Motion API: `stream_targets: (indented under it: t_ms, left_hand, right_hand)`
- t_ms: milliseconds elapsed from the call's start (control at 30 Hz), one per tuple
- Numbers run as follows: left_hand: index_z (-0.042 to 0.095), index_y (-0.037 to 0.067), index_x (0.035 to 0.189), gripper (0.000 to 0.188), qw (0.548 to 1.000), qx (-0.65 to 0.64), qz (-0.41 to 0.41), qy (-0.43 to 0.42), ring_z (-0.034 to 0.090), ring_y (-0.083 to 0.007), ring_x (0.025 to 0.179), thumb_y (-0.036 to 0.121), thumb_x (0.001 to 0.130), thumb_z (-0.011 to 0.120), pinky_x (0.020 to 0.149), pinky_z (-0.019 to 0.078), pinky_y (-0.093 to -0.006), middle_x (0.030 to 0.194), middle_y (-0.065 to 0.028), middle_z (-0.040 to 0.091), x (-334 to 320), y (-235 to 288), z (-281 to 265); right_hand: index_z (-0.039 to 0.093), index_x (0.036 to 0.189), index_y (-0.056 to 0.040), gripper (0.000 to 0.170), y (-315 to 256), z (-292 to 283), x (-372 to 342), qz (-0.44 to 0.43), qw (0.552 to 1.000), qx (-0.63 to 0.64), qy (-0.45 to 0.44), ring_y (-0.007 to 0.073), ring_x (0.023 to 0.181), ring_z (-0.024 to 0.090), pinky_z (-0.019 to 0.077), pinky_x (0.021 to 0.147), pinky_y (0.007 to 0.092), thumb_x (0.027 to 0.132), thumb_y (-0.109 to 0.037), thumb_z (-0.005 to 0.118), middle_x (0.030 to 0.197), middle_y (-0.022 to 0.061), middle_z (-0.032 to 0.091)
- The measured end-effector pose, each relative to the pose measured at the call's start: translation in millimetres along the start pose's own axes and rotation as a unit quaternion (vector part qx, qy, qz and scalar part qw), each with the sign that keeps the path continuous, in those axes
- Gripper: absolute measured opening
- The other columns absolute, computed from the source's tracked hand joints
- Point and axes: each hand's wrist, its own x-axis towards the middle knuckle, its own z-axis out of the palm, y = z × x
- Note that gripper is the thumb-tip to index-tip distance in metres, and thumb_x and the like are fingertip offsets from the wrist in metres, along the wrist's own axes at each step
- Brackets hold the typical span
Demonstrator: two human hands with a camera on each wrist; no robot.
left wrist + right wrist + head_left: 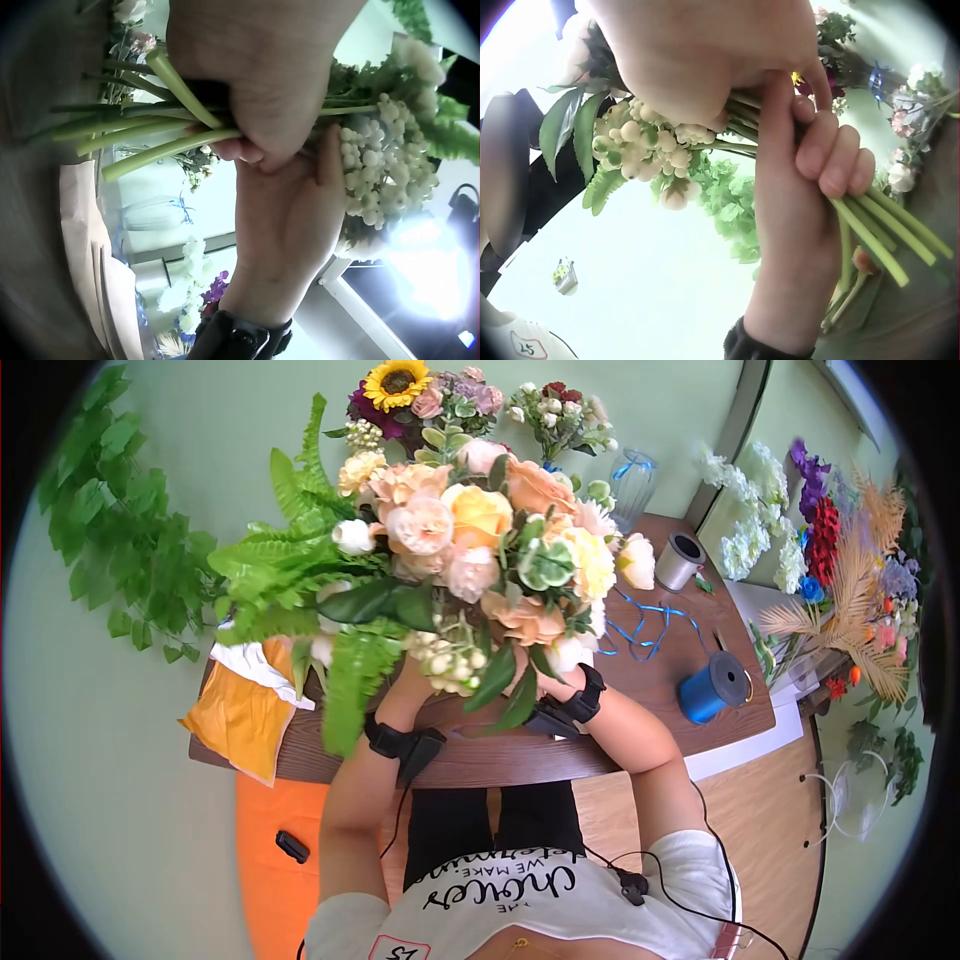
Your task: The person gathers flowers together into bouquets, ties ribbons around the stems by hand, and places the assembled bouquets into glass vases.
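Note:
A large artificial-flower bouquet [478, 520] of peach, cream and yellow blooms with green ferns fills the middle of the head view and hides most of both hands. In the right wrist view my left hand [799, 176] grips the bundle, fingers curled round the green stems [881, 244], whose cut ends stick out below the fist. My right hand [697, 56] holds the bundle just above, against the left hand and under the flower heads. White berry clusters [382, 169] hang close beside the right hand [281, 210] in the left wrist view.
On the brown table [400, 750] are a blue ribbon spool [708, 690], loose blue ribbon [640, 625], a silver spool [680, 563], a glass vase [632, 488] and an orange-yellow package [240, 705]. Smaller bouquets [560, 420] stand behind; more artificial flowers [845, 580] are at right.

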Motion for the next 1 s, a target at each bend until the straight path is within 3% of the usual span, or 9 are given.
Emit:
stream_targets:
  t_ms: [233, 400, 467, 567, 600, 667, 767, 833, 1000]
  left_hand:
    - [0.054, 0.007, 0.111, 0.033, 0.992, 0.06, -0.042, -0.098, 0.053, -0.0181, 0.107, 0.028, 0.087, 0.058, 0.092, 0.0421, -0.0383, 0.117, -0.0032, 0.056, 8, 12, -8]
    - [0.057, 0.002, 0.104, 0.017, 0.898, -0.422, -0.004, -0.126, 0.062, -0.0141, 0.073, 0.008, 0.089, 0.051, 0.066, 0.0498, -0.0282, 0.084, -0.0061, 0.063, 13, 0, 3]
    - [0.058, 0.002, 0.104, 0.018, 0.875, -0.458, -0.065, -0.142, 0.063, -0.014, 0.071, 0.007, 0.089, 0.05, 0.065, 0.0508, -0.0272, 0.08, -0.0069, 0.064, 10, -4, 5]
    - [0.059, 0.005, 0.108, 0.021, 0.963, -0.225, -0.128, -0.075, 0.061, -0.0189, 0.091, 0.011, 0.088, 0.054, 0.082, 0.048, -0.0327, 0.098, -0.0063, 0.063, 5, 27, -3]
    - [0.059, 0.006, 0.11, 0.023, 0.98, -0.135, -0.138, -0.048, 0.06, -0.021, 0.099, 0.013, 0.087, 0.056, 0.088, 0.0465, -0.0349, 0.104, -0.0061, 0.063, 3, 32, -3]
    - [0.06, 0.008, 0.112, 0.027, 0.997, 0.029, 0.062, 0.04, 0.056, -0.0231, 0.106, 0.015, 0.086, 0.058, 0.094, 0.0429, -0.0371, 0.112, -0.0058, 0.061, 2, -19, 19]
    - [0.059, 0.007, 0.111, 0.025, 0.994, -0.094, -0.034, 0.046, 0.06, -0.0191, 0.095, 0.01, 0.087, 0.055, 0.085, 0.0471, -0.0327, 0.099, -0.005, 0.063, 8, 18, 6]
    - [0.059, 0.005, 0.109, 0.022, 0.967, -0.224, -0.122, -0.002, 0.061, -0.0156, 0.086, 0.006, 0.088, 0.052, 0.077, 0.0484, -0.0292, 0.092, -0.0043, 0.063, 11, 19, 3]
    - [0.059, 0.003, 0.101, 0.014, 0.936, -0.343, -0.065, 0.032, 0.058, -0.0112, 0.063, 0.004, 0.089, 0.052, 0.056, 0.0468, -0.0248, 0.082, -0.0039, 0.062, 14, 2, 13]
  right_hand:
    - [0.05, 0.125, -0.003, 0.055, -11, -3, 12, -0.004, 0.994, 0.108, -0.019, 0.0169, 0.105, 0.057, 0.0461, 0.091, 0.0315, 0.077, -0.016, 0.073, 0.116, 0.0084, 0.059]
    - [0.047, 0.131, -0.0016, 0.065, -37, -9, 20, 0.066, 0.986, 0.155, -0.016, 0.018, 0.112, 0.055, 0.0428, 0.098, 0.0323, 0.075, -0.014, 0.076, 0.126, 0.0087, 0.056]
    - [0.044, 0.134, -0.0013, 0.067, -27, -12, 16, 0.1, 0.973, 0.205, -0.027, 0.0182, 0.114, 0.054, 0.0413, 0.1, 0.0323, 0.076, -0.016, 0.075, 0.129, 0.0091, 0.055]
    - [0.039, 0.137, -0.0011, 0.071, 44, -11, 18, 0.058, 0.933, 0.347, -0.075, 0.0172, 0.115, 0.052, 0.0403, 0.101, 0.0326, 0.077, -0.019, 0.074, 0.131, 0.01, 0.052]
    - [0.038, 0.137, -0.0008, 0.072, 71, -8, 24, 0.001, 0.973, 0.224, -0.049, 0.016, 0.115, 0.051, 0.0405, 0.101, 0.0319, 0.077, -0.018, 0.075, 0.131, 0.0097, 0.051]
    - [0.045, 0.127, -0.0003, 0.066, -3, -7, 23, 0.031, 0.989, 0.146, 0.0, 0.0159, 0.107, 0.053, 0.0443, 0.091, 0.0326, 0.073, -0.02, 0.076, 0.121, 0.0115, 0.055]
    - [0.053, 0.107, 0.0018, 0.045, -35, 4, 27, -0.098, 0.96, -0.225, 0.137, 0.0173, 0.093, 0.057, 0.0478, 0.075, 0.0323, 0.069, -0.011, 0.074, 0.103, 0.0135, 0.059]
    - [0.051, 0.108, 0.0025, 0.048, -26, 17, 39, -0.04, 0.969, 0.014, 0.245, 0.024, 0.091, 0.059, 0.048, 0.077, 0.0323, 0.066, -0.006, 0.073, 0.099, 0.0153, 0.058]
    - [0.058, 0.104, 0.0019, 0.043, -44, 12, 37, -0.107, 0.958, -0.141, 0.226, 0.0275, 0.087, 0.061, 0.0493, 0.077, 0.0333, 0.062, 0.003, 0.068, 0.101, 0.0181, 0.058]
